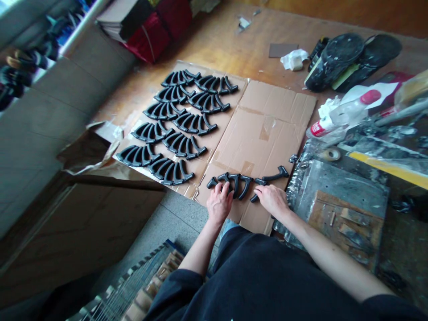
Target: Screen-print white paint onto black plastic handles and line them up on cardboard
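Note:
Several black curved handle-like pieces lie in a short row on the near part of a flattened cardboard sheet (257, 120). At the row's left end, my left hand (219, 203) has its fingers closed over one of them; the fingers partly hide it. Two curved pieces (245, 187) stand side by side in the gap between my hands. My right hand (271, 198) pinches another black curved piece (254, 197) at the row's right end. Just beyond that hand, a loose black curved piece (277, 174) lies apart, turned sideways.
Fanned rows of similar black pieces (180, 120) cover the cardboard's left half. To the right are a plastic bottle (347, 111), a tape roll (330, 154) and a stained board (344, 223). Black round containers (344, 58) lie behind; a wire rack (133, 276) stands below left.

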A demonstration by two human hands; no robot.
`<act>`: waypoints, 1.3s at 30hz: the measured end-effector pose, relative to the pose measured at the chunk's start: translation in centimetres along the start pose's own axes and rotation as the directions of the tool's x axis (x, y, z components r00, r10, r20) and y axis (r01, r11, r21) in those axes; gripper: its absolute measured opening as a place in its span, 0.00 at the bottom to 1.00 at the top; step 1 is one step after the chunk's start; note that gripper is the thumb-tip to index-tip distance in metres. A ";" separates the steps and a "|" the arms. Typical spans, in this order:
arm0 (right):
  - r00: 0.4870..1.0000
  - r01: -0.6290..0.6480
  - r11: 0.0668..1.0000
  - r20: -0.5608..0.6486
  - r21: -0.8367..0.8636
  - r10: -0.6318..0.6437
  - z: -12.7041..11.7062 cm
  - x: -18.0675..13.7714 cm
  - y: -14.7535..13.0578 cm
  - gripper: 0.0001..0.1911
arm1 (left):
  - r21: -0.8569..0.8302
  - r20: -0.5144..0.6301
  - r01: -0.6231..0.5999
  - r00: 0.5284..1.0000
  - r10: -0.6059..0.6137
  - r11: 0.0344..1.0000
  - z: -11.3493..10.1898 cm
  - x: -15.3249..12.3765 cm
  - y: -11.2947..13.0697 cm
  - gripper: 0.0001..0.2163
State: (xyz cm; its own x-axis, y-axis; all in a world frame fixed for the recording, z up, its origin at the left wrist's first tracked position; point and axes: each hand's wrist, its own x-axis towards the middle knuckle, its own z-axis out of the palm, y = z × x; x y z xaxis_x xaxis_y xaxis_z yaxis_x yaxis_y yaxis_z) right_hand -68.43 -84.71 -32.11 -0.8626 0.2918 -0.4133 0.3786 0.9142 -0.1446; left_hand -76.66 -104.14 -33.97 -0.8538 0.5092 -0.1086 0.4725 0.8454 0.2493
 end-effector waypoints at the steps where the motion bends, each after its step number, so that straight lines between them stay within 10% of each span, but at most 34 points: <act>1: 1.000 -0.002 1.000 -0.007 0.000 0.002 0.1 0.2 0.1 0.19 | -0.001 0.012 0.000 1.000 0.000 1.000 0.0 0.1 0.0 0.19; 13: 0.999 0.029 0.995 0.029 0.097 -0.032 -0.6 0.8 -0.8 0.17 | -0.073 0.086 -0.203 0.974 0.209 0.976 -0.1 0.5 -1.5 0.18; 20: 0.996 0.064 0.960 0.045 0.274 -0.079 0.2 0.7 -0.1 0.17 | -0.016 -0.084 -0.156 0.984 0.155 0.988 0.1 -1.5 0.7 0.20; 32: 0.996 0.071 0.889 0.019 0.453 -0.089 0.2 -0.2 0.0 0.21 | 0.029 0.008 -0.014 1.000 0.014 0.999 1.8 -0.9 5.1 0.23; 39: 0.983 -0.151 0.913 -0.039 0.378 0.179 -0.9 -0.1 3.1 0.24 | 0.051 -0.070 -0.057 0.996 0.061 0.997 -0.8 4.0 3.0 0.21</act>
State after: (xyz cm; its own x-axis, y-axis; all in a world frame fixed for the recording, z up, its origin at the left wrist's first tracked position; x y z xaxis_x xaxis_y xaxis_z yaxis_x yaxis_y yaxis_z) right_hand -67.47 -81.71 -31.74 -0.7935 0.4614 -0.3969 0.6029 0.6847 -0.4095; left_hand -78.82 -99.74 -32.88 -0.8368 0.5469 -0.0260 0.5308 0.8220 0.2061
